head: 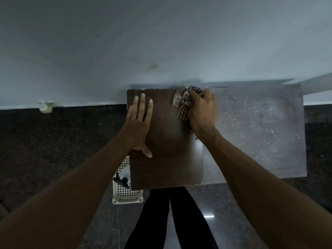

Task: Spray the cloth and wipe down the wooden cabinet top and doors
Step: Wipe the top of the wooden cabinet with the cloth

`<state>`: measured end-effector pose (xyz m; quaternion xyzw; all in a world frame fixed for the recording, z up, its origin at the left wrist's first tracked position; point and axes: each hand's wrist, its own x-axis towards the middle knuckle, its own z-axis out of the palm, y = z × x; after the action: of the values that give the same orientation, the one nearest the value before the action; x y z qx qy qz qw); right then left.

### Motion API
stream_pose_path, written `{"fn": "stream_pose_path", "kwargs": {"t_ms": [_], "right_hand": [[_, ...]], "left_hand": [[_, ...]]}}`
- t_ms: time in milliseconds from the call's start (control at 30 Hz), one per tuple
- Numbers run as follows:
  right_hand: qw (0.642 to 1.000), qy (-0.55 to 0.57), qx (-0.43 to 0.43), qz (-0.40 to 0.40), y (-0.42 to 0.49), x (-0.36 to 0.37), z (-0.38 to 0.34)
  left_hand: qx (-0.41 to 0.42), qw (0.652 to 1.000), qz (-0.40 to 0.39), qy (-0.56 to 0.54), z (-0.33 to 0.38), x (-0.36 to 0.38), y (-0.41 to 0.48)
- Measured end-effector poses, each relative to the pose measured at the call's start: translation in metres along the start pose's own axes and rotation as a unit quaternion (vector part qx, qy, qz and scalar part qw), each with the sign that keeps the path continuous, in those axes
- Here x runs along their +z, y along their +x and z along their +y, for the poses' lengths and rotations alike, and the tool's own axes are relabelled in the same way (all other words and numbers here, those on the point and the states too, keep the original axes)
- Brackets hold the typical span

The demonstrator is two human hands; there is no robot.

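Observation:
I look straight down on the dark wooden cabinet top [167,159], which stands against a pale wall. My right hand [202,114] grips a striped brown cloth [182,101] and presses it on the top near the back edge. My left hand [138,121] lies flat, fingers spread, on the left part of the top. The right part of the top [255,130] looks dusty and greyish, with wipe streaks and light specks. The cabinet doors are hidden below the top.
A white perforated plastic basket [125,193] stands on the floor at the cabinet's front left corner, holding a spray bottle with a black trigger [121,181]. My dark trousers [170,221] show below the front edge. The floor is dark speckled stone. A small white object [45,106] sits at the wall base.

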<state>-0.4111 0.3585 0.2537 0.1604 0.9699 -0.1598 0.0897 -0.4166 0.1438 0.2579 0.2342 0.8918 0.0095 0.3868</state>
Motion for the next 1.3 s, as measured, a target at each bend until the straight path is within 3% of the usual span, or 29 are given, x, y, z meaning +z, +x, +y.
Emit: {"fn": "stream_pose_path", "kwargs": {"t_ms": [300,400,500,733,1033,1167,1300], "right_hand": [[0.996,0.007,-0.054,-0.077,-0.125,0.007,0.035],[0.996,0.009,-0.061,-0.071,-0.105,0.003,0.033],[0.997,0.058,-0.011,-0.049,-0.060,-0.002,0.024],[0.998,0.044,0.025,0.021,0.023,0.004,-0.011],[0.996,0.023,-0.076,-0.030,-0.005,0.023,-0.079],[0.991,-0.002,-0.127,-0.042,0.005,0.012,-0.052],[0.999,0.005,-0.052,-0.016,0.024,-0.005,0.007]], "left_hand": [[-0.045,0.999,-0.024,0.011,0.010,0.000,0.006],[-0.059,0.998,-0.028,0.017,0.013,-0.001,0.005],[-0.069,0.997,-0.027,0.014,0.013,-0.001,0.005],[-0.085,0.995,-0.025,0.038,0.016,0.000,0.006],[-0.093,0.994,-0.024,0.051,0.016,0.003,0.008],[-0.090,0.994,-0.036,0.044,0.016,0.000,0.008],[-0.091,0.994,-0.034,0.047,0.017,-0.001,0.008]]}}
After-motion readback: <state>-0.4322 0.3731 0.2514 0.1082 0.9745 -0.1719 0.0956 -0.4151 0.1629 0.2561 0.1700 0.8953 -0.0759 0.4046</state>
